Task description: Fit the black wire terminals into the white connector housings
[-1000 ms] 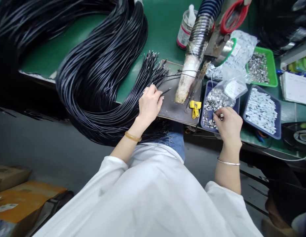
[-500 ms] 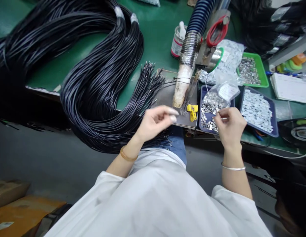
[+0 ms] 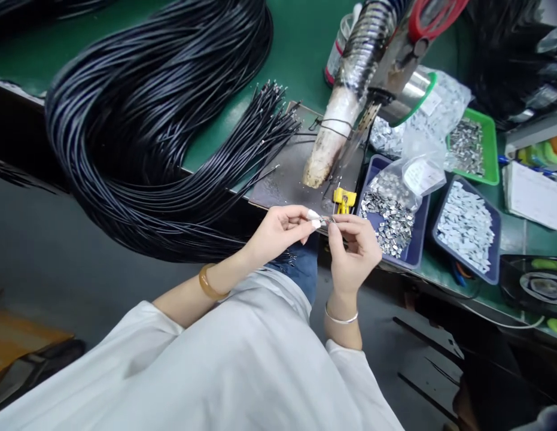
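My left hand (image 3: pixel 282 230) is closed in a pinch, its thumb and forefinger pointing right. Against its fingertips comes my right hand (image 3: pixel 355 251), also pinching, with a small silvery metal part (image 3: pixel 325 221) between the two hands. What exactly the left fingers grip is too small to make out. Just above the fingertips stands a yellow clip-like tool (image 3: pixel 344 199). To the right of my right hand, a blue tray (image 3: pixel 413 254) holds many small metal pieces (image 3: pixel 390 224). A thick bundle of black cables (image 3: pixel 170 161) curves at the left, its tipped ends lying near a dark board (image 3: pixel 278 179).
A ribbed hose with a white nozzle (image 3: pixel 325 146) reaches down over the board, beside a solder-like wire spool (image 3: pixel 406 99). Further right are a tray of pale pieces (image 3: pixel 466 224), a green tray (image 3: pixel 491 146) and a paper pad (image 3: pixel 536 194). A jar (image 3: pixel 334 63) stands behind.
My right hand has moved left from above the blue tray to meet my left hand's fingertips. The camera view has shifted and turned.
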The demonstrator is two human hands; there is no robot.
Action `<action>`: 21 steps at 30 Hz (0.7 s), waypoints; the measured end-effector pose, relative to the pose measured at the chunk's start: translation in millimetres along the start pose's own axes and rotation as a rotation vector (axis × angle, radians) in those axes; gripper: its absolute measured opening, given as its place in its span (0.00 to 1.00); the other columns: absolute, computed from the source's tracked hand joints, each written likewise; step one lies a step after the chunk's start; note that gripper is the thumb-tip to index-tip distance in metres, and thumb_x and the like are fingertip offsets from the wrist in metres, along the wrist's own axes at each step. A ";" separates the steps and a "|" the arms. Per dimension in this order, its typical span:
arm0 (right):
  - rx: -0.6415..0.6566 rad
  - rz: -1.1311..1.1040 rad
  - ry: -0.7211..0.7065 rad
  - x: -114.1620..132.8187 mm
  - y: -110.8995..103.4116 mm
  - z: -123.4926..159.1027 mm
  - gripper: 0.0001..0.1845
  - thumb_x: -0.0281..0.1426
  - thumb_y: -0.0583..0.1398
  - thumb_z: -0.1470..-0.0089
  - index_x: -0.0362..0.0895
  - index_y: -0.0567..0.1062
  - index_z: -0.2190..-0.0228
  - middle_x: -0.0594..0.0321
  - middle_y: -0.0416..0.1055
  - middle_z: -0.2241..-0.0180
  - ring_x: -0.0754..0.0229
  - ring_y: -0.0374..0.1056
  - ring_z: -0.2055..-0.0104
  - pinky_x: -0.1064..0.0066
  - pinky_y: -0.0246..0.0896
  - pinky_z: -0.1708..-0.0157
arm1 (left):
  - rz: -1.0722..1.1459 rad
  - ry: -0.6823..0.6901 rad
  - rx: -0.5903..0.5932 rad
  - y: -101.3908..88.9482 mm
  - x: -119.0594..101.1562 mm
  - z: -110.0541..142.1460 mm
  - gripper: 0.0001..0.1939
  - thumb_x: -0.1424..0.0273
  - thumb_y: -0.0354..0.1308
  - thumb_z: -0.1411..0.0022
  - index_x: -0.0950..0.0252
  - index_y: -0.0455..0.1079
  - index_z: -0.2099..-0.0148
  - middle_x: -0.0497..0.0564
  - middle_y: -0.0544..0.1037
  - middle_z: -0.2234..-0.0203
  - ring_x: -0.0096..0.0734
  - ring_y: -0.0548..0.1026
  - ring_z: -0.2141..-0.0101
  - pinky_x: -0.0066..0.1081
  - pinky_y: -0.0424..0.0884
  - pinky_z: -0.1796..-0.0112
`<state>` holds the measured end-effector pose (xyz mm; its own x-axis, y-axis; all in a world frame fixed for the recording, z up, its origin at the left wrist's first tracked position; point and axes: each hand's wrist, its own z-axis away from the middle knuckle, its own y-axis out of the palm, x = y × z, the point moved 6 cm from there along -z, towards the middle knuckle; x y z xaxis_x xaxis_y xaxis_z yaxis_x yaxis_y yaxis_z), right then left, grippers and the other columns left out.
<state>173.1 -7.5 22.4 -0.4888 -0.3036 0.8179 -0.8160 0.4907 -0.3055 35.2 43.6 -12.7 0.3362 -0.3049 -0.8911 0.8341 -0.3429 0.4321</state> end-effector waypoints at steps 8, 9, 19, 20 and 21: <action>0.134 -0.194 0.102 -10.8 2.7 -2.2 0.05 0.26 0.64 0.43 0.49 0.80 0.66 0.64 0.78 0.62 0.64 0.75 0.59 0.72 0.74 0.63 | -0.110 0.086 0.042 6.2 -7.4 -0.8 0.07 0.71 0.70 0.48 0.69 0.77 0.69 0.46 0.75 0.76 0.19 0.67 0.75 0.21 0.67 0.70; 0.134 -0.192 0.091 -10.5 2.4 -1.4 0.06 0.26 0.64 0.44 0.49 0.80 0.66 0.64 0.78 0.63 0.64 0.75 0.59 0.72 0.74 0.63 | -0.126 0.087 0.046 5.9 -7.1 -0.6 0.07 0.70 0.70 0.47 0.69 0.77 0.69 0.46 0.76 0.75 0.20 0.68 0.74 0.22 0.68 0.69; 0.220 0.177 -0.194 8.3 -4.9 1.4 0.11 0.22 0.62 0.43 0.48 0.79 0.61 0.62 0.79 0.59 0.61 0.76 0.56 0.64 0.74 0.53 | -0.425 0.206 0.063 6.0 -6.8 6.2 0.07 0.71 0.61 0.38 0.70 0.77 0.67 0.50 0.77 0.73 0.24 0.72 0.71 0.23 0.68 0.68; 0.217 0.193 -0.194 9.3 -4.4 2.1 0.11 0.22 0.62 0.43 0.48 0.79 0.61 0.62 0.79 0.59 0.61 0.76 0.56 0.64 0.74 0.53 | -0.483 0.244 0.050 6.0 -9.0 7.4 0.07 0.71 0.60 0.38 0.69 0.76 0.67 0.50 0.77 0.73 0.24 0.71 0.72 0.23 0.67 0.69; 0.202 0.175 -0.163 8.4 -4.0 2.7 0.10 0.23 0.62 0.43 0.48 0.79 0.62 0.62 0.79 0.60 0.61 0.76 0.57 0.64 0.74 0.54 | -0.540 0.283 0.033 6.0 -11.7 8.7 0.07 0.71 0.60 0.37 0.69 0.76 0.67 0.50 0.77 0.74 0.23 0.70 0.74 0.23 0.66 0.71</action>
<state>171.4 -14.2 29.1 -0.6572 -0.3633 0.6603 -0.7517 0.3798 -0.5392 32.5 37.3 1.5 -0.0238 0.1661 -0.9858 0.9066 -0.4119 -0.0913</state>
